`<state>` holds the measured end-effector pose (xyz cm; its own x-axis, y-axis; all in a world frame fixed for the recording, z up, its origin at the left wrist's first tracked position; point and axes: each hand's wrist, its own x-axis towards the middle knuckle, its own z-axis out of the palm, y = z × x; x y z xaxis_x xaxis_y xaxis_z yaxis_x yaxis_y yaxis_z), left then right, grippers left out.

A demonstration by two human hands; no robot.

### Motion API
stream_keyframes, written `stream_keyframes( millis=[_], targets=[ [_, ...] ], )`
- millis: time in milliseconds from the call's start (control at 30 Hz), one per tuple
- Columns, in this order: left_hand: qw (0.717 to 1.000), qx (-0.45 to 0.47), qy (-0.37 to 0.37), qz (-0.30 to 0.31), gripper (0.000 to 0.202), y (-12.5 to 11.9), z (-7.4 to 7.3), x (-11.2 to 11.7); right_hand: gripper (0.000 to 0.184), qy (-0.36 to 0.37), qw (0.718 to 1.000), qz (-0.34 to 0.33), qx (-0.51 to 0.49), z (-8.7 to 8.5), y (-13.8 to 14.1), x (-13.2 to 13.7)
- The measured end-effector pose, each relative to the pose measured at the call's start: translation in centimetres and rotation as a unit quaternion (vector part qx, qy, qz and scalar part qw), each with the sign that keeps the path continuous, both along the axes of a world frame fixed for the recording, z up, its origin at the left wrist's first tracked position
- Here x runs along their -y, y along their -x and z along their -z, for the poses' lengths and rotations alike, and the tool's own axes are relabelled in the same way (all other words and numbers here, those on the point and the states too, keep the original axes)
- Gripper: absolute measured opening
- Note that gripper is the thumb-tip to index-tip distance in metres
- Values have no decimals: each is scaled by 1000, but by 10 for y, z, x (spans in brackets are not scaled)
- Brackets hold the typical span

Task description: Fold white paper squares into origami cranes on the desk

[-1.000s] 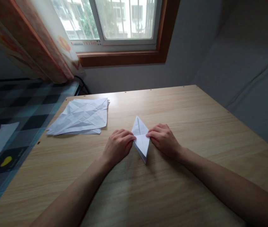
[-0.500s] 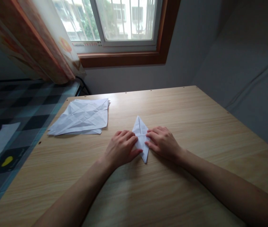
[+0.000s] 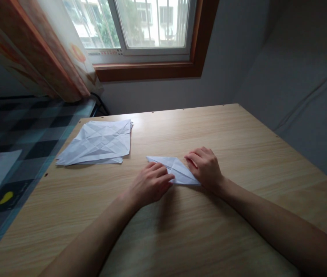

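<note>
A white folded paper (image 3: 180,171) lies on the wooden table in front of me, its long shape running left to right with pointed ends. My left hand (image 3: 151,182) is closed on its near left part, thumb and fingers pressed together at the edge. The palm side of that hand and the paper under it are hidden. My right hand (image 3: 205,169) rests at the paper's right end with fingers loosely bent and a gap at the thumb. Its fingertips are off the paper, and the paper's right tip runs beneath the hand.
A stack of creased white sheets (image 3: 105,140) lies at the table's far left. Left of the wooden table (image 3: 238,154) is a checked cloth (image 3: 44,150) with a white paper piece (image 3: 0,171) on it. A window (image 3: 154,27) and curtain (image 3: 50,50) are behind.
The folded paper has turned from pointing away from me to lying crosswise. My right hand has come off its side and moved slightly right and up; my left hand stays near the same spot.
</note>
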<state>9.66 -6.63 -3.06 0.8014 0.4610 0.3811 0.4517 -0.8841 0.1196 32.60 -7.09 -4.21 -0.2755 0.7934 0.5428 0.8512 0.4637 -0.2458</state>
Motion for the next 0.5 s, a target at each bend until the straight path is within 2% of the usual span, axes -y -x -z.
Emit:
stream_keyframes(
  millis=[167,300,367,433,500],
  targets=[
    [999,-18,-23,-15,21,-1,0,1,22,-72,994,-13,-77,-4,-3,2],
    [999,-9,-34,-34,20,-1,0,2,20,-154,978,-20,-138,-8,-10,0],
    [999,10,-32,-42,17,-2,0,3,16,-166,977,-88,-100,-7,-9,1],
    [998,27,-16,-45,14,-1,2,2,13,-147,974,-174,-18,-4,-3,4],
    [998,43,14,-38,11,0,4,1,21,-122,967,-216,58,-1,5,7]
  ],
)
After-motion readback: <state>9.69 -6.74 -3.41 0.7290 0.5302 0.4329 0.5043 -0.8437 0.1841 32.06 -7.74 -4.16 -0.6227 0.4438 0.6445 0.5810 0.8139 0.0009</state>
